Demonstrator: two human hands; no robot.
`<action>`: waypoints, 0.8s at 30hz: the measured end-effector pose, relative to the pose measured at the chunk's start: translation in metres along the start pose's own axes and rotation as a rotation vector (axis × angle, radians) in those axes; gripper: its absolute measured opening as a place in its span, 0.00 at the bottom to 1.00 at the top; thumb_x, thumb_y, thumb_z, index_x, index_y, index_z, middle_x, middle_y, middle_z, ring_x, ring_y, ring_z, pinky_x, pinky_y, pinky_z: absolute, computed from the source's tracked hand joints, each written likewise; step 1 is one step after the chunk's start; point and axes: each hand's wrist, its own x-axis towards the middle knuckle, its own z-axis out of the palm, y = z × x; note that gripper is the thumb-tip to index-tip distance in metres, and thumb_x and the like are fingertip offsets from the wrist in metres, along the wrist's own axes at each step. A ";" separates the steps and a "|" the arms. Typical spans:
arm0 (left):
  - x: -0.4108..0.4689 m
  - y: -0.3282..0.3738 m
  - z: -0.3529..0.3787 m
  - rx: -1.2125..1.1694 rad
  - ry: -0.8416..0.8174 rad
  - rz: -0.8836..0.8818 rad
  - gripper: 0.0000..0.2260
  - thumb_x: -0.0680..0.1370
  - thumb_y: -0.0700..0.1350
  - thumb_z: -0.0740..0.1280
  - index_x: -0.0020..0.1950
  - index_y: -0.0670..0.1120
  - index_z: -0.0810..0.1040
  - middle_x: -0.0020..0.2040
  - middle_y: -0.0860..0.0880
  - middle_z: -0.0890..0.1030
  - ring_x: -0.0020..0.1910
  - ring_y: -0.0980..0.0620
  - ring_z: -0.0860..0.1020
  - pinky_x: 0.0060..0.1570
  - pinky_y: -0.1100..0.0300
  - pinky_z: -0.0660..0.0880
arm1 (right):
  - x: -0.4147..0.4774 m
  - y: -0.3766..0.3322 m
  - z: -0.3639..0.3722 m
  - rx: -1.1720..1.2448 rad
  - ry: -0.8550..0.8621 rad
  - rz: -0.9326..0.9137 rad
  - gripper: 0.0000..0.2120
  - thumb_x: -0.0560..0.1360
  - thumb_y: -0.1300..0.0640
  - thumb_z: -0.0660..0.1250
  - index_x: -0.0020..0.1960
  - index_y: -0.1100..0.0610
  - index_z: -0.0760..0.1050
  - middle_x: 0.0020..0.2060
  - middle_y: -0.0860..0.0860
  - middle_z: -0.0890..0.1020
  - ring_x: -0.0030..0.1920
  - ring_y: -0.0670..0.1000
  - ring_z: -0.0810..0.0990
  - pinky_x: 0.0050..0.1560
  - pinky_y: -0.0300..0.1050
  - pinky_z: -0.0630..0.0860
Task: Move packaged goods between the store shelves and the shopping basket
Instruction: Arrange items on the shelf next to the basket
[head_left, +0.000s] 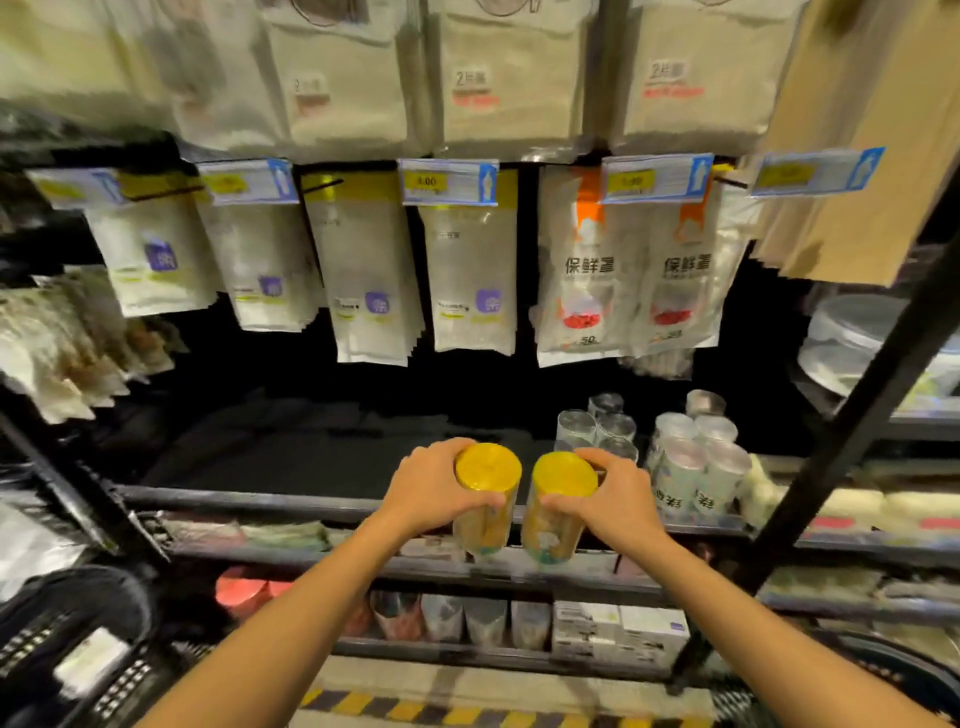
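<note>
Two canisters (488, 467), one clasped in left hand (431, 493), one in right hand (618, 501), under 保鲜罩 bags (589, 270).

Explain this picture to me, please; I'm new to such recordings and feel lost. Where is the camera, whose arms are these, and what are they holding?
No machine here: a person wears one camera on the head, looking forward and down, so the arms are their own. The left hand has its grip round one yellow-lidded canister; the right hand holds a second canister beside it, before a dark shelf. Clear-topped tubs stand on it, to the right. Bagged goods hang above; a black basket sits lower left.
</note>
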 end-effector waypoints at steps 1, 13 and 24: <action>0.006 -0.007 -0.002 -0.010 -0.008 -0.008 0.37 0.57 0.70 0.70 0.62 0.58 0.75 0.56 0.54 0.81 0.55 0.50 0.78 0.56 0.51 0.75 | 0.007 -0.004 0.007 -0.011 0.005 0.015 0.35 0.61 0.47 0.79 0.65 0.55 0.73 0.56 0.51 0.80 0.53 0.50 0.77 0.54 0.46 0.75; 0.122 -0.068 0.030 -0.095 -0.065 -0.136 0.35 0.63 0.60 0.77 0.67 0.55 0.71 0.60 0.50 0.79 0.61 0.46 0.74 0.59 0.50 0.73 | 0.121 0.006 0.070 -0.092 -0.024 0.126 0.39 0.61 0.47 0.79 0.68 0.55 0.70 0.59 0.53 0.78 0.59 0.53 0.76 0.57 0.47 0.73; 0.187 -0.100 0.101 -0.167 -0.236 -0.322 0.31 0.66 0.56 0.76 0.67 0.58 0.69 0.59 0.51 0.80 0.58 0.48 0.77 0.54 0.58 0.72 | 0.183 0.057 0.113 -0.081 -0.081 0.289 0.20 0.66 0.58 0.74 0.56 0.60 0.75 0.49 0.56 0.81 0.53 0.58 0.78 0.49 0.47 0.70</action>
